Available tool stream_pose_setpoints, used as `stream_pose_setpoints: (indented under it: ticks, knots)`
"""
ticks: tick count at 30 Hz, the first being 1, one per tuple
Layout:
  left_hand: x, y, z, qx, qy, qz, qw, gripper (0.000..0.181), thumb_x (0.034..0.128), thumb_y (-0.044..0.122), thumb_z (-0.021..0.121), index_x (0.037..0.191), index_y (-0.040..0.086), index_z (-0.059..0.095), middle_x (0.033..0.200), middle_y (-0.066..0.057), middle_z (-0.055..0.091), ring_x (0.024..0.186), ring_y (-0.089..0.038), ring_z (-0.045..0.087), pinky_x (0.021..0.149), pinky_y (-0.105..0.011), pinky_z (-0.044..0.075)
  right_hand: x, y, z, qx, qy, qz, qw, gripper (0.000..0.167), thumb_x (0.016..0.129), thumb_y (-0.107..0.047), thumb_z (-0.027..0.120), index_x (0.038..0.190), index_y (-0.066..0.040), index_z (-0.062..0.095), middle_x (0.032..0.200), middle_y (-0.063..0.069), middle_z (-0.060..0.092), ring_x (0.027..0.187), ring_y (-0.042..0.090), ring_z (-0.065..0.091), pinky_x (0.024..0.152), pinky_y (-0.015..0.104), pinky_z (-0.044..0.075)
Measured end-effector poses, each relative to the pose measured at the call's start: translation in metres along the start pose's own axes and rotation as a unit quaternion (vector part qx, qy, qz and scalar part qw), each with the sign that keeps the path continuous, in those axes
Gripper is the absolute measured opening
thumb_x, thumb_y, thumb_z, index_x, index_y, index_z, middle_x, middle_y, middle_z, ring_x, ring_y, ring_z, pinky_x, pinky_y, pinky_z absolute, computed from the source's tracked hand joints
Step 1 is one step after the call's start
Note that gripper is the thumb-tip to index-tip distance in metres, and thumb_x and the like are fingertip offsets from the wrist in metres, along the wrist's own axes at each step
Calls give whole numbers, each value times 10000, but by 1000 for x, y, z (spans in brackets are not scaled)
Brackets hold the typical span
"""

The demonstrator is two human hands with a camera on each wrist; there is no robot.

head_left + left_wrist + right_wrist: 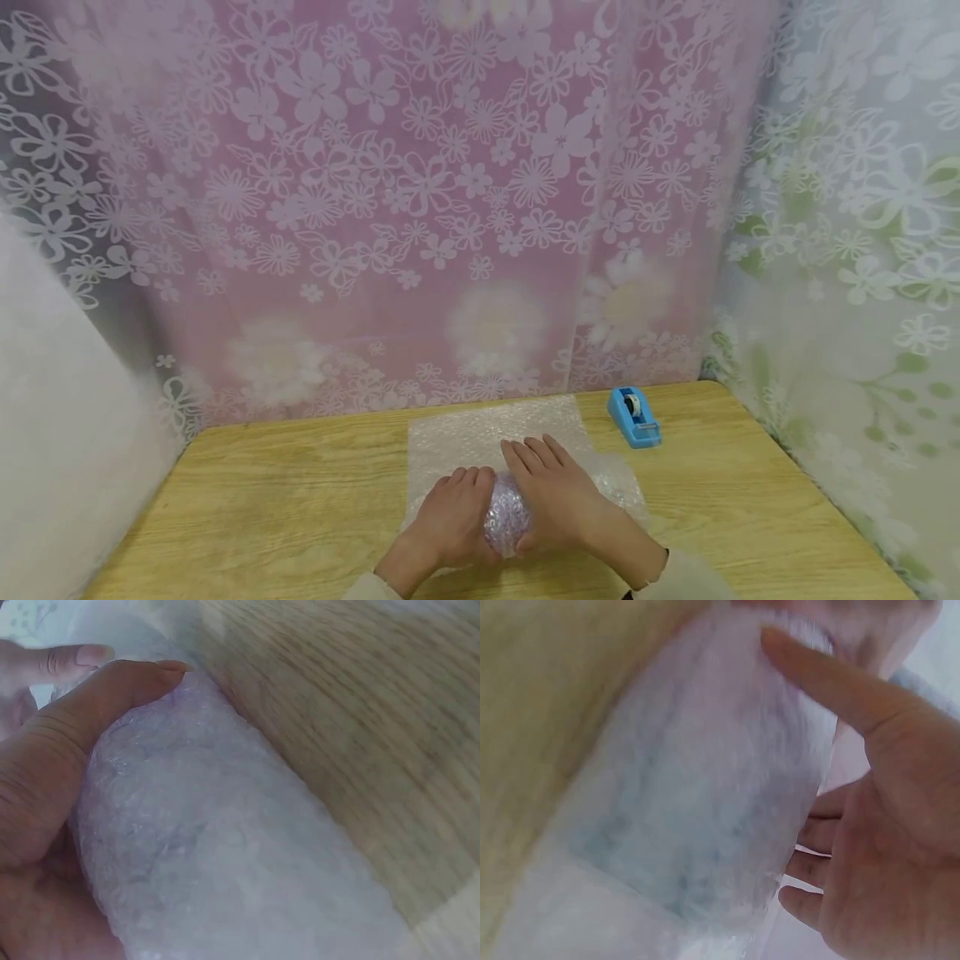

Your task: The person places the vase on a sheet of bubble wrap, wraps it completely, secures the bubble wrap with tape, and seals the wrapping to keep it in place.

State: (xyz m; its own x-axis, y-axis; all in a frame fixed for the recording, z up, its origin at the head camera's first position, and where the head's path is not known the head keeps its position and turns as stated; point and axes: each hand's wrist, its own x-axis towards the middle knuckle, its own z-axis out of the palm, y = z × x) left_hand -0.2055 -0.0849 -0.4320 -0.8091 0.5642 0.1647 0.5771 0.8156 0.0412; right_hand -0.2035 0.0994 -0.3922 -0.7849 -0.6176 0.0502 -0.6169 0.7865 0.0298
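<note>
Bubble-wrapped bundle (507, 512), gripped by 2 hands at bottom centre of the head view.
From here I see the left hand (457, 518) clasping its left part and the right hand (561, 500) its right, thumbs in front, its middle showing between them.

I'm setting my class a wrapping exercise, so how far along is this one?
Looks done: wrap covers the visible part of the bundle. In hand: the left hand and right hand are both on it. Remaining: a flat sheet lies beyond them, probably to be rolled on; taping likely follows, as the tape dispenser stands apart, untouched.
</note>
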Motion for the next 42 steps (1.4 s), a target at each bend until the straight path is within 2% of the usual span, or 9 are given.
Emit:
stream_pose_setpoints:
  ticks: [3, 7, 14, 22, 26, 29, 32, 35, 42]
  knots:
    - [0, 0, -2, 50, -109, -20, 9999, 851, 541, 532, 856, 1155, 79, 478, 1033, -36, 563, 975, -194, 551, 827, -365, 487, -8, -7, 4, -111, 263, -121, 9995, 1106, 671, -588, 776, 1443, 50, 305, 1466, 173, 366, 1342, 336, 330, 1096, 478, 229]
    - [2, 1, -3, 65, -230, -38, 9997, 854, 544, 527, 861, 1163, 77, 482, 1031, -26, 563, 977, -193, 550, 847, -374, 481, -14, -16, 10, -134, 389, -165, 9990, 1019, 690, -499, 792, 1412, 67, 348, 1441, 191, 387, 1335, 342, 334, 1091, 456, 254]
    - [5, 0, -4, -20, -338, -74, 9994, 814, 536, 498, 866, 1129, 85, 491, 996, -13, 560, 951, -186, 551, 836, -376, 485, -12, -25, 23, 167, 292, 188, 9993, 972, 642, -336, 826, 1390, 71, 357, 1404, 202, 396, 1322, 350, 321, 1080, 462, 274]
    - [9, -4, -8, -374, -611, 31, 9974, 785, 544, 471, 875, 1112, 90, 490, 945, 27, 538, 864, -138, 515, 785, -334, 485, -7, -24, 35, -225, 839, 240, 9959, 905, 622, -271, 830, 1345, 64, 402, 1297, 195, 471, 1221, 320, 429, 1039, 430, 346]
    - [12, -7, -11, -647, -783, 33, 9948, 762, 549, 444, 878, 1103, 100, 484, 918, 53, 513, 836, -115, 491, 761, -316, 476, -3, -22, 38, -262, 962, 224, 9948, 889, 595, -227, 837, 1322, 57, 411, 1239, 179, 490, 1167, 305, 458, 1013, 410, 376]
    - [14, -9, -10, -807, -852, 25, 9931, 754, 549, 435, 879, 1100, 105, 484, 916, 58, 512, 832, -108, 491, 756, -309, 473, 1, -18, 39, -308, 1039, 153, 9940, 892, 565, -247, 861, 1290, 46, 431, 1198, 163, 513, 1127, 295, 491, 982, 400, 408]
    - [16, -12, -10, -934, -906, 41, 9915, 765, 545, 448, 884, 1101, 109, 485, 919, 60, 515, 832, -103, 496, 760, -302, 472, 5, -12, 41, -341, 1077, 40, 9936, 927, 537, -334, 888, 1265, 31, 445, 1164, 142, 537, 1090, 279, 527, 950, 381, 437]
    - [18, -13, -10, -967, -923, 150, 9909, 763, 542, 453, 886, 1093, 105, 488, 911, 59, 517, 820, -101, 503, 748, -284, 472, 7, -6, 43, -161, 1093, -43, 9939, 948, 529, -393, 885, 1264, 14, 447, 1162, 121, 549, 1076, 264, 542, 937, 367, 448]
    - [24, -19, -9, -1235, -1063, 178, 9865, 715, 545, 395, 892, 1064, 108, 494, 875, 65, 503, 776, -88, 507, 697, -253, 469, 8, 1, 47, 123, 1294, -216, 9913, 898, 606, -473, 830, 1244, 31, 449, 1141, 131, 545, 1037, 263, 549, 900, 363, 469]
